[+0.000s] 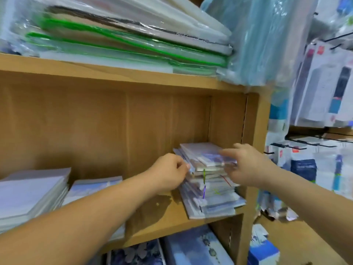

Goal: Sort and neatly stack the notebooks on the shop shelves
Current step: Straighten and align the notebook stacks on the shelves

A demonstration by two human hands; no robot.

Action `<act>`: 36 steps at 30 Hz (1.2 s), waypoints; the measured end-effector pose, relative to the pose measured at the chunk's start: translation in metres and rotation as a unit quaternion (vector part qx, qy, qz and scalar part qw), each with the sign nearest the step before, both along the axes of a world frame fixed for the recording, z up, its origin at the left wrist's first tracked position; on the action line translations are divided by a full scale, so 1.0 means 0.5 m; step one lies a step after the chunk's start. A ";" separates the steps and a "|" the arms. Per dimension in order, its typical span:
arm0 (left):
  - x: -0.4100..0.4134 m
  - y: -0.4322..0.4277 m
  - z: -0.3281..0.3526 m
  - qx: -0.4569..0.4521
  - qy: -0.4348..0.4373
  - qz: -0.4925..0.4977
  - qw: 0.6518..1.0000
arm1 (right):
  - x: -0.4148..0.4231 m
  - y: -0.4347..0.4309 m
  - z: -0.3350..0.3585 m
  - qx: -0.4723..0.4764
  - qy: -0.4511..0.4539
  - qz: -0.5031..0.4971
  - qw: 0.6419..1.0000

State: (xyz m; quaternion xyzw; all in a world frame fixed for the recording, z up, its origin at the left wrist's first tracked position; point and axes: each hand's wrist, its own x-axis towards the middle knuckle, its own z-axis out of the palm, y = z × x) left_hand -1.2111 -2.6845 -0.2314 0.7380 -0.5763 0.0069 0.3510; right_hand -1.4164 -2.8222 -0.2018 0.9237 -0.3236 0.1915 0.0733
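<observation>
Both forearms reach toward the notebook stack [211, 188], which sits unevenly at the right end of the middle wooden shelf [152, 224], against the side panel. Left hand [169, 175]: fingers curled at the stack's left edge; whether they pinch a cover cannot be told. Right hand [246, 167]: fingers spread, blurred, over the top notebook's right side.
</observation>
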 end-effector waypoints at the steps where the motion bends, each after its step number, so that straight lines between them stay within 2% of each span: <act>1: -0.002 -0.027 0.003 -0.012 0.024 0.001 1.000 | -0.002 -0.017 -0.004 0.035 0.026 0.010 0.999; 2: -0.003 -0.049 0.002 -0.020 0.057 -0.002 0.998 | -0.003 -0.030 -0.011 0.059 0.042 0.012 0.997; 4: -0.003 -0.075 -0.007 -0.028 0.104 -0.012 0.994 | 0.001 -0.054 -0.027 0.047 0.020 0.024 0.998; 8: 0.001 -0.077 -0.019 -0.043 0.169 -0.029 0.984 | 0.003 -0.073 -0.047 -0.045 -0.024 0.050 0.997; 12: -0.012 -0.058 -0.003 -0.004 0.185 -0.022 0.983 | -0.016 -0.066 -0.055 -0.136 -0.055 0.089 0.985; 14: -0.023 -0.051 0.006 0.021 0.208 -0.008 0.978 | -0.023 -0.057 -0.050 -0.151 -0.068 0.094 0.982; 16: -0.036 -0.050 0.012 0.046 0.269 0.002 0.962 | -0.030 -0.046 -0.039 -0.098 -0.059 0.084 0.990; 19: -0.053 -0.055 0.014 0.059 0.347 0.026 0.935 | -0.029 -0.025 -0.040 -0.001 -0.040 0.139 0.990; 23: -0.067 -0.053 0.027 0.038 0.475 0.018 0.879 | -0.018 -0.014 -0.046 0.098 -0.031 0.142 0.985; 26: -0.057 -0.030 0.039 -0.030 0.498 -0.006 0.867 | -0.019 -0.023 -0.033 0.159 -0.051 0.108 0.980; 29: -0.033 0.021 0.028 -0.077 0.472 -0.023 0.878 | -0.009 -0.022 -0.028 0.189 -0.031 0.088 0.978; 31: -0.014 0.056 0.008 -0.062 0.482 -0.015 0.874 | 0.005 -0.014 -0.030 0.179 -0.008 0.088 0.980; 34: -0.011 0.080 -0.004 0.002 0.528 -0.006 0.849 | 0.025 0.003 -0.023 0.173 -0.006 0.074 0.982; 36: -0.023 0.082 0.008 -0.011 0.541 0.002 0.841 | 0.036 0.013 -0.015 0.192 -0.008 0.046 0.980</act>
